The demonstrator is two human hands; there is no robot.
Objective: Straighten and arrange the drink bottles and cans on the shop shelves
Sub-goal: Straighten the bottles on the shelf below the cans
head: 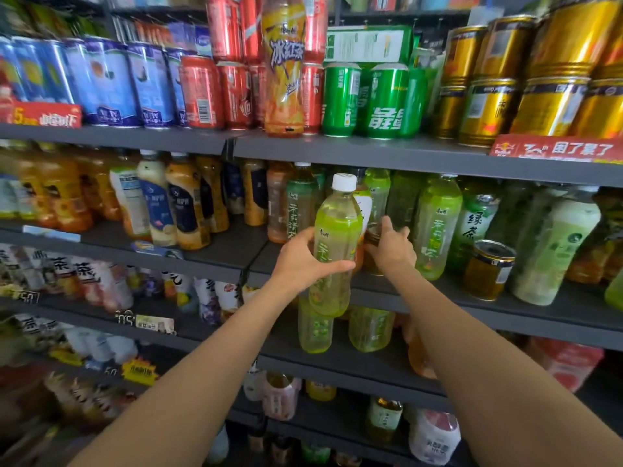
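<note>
The left hand (303,261) is wrapped around a pale green bottle (335,244), nearly upright, white cap up, before the middle shelf (505,298). The right hand (392,247) grips a small can (372,237) on that shelf.

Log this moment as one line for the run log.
left hand: holding green tea bottle upright | right hand: on small can, second shelf | step: arranging

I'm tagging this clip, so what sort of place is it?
Most likely a small shop's drinks aisle: tiered shelves packed with cans and bottles, plus price tags on the shelf edges.
</note>
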